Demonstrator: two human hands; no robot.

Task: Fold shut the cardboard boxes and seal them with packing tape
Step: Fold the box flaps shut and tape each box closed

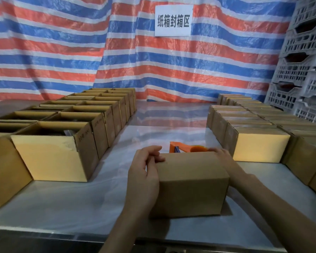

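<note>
Brown cardboard boxes (190,181) sit on a grey table (62,207); an orange tape dispenser (186,147); a red, blue and white striped tarpaulin (62,42) behind.

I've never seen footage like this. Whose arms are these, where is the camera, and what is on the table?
No machine here: these are a person's bare hands, filmed by one camera worn on the head, looking forward and down. The left hand rests against the left end of a closed cardboard box; the right hand is at its far right corner, fingers partly hidden. Just behind the box lies an orange tape dispenser. On the steel table, rows of open boxes stand on the left and closed boxes on the right.
</note>
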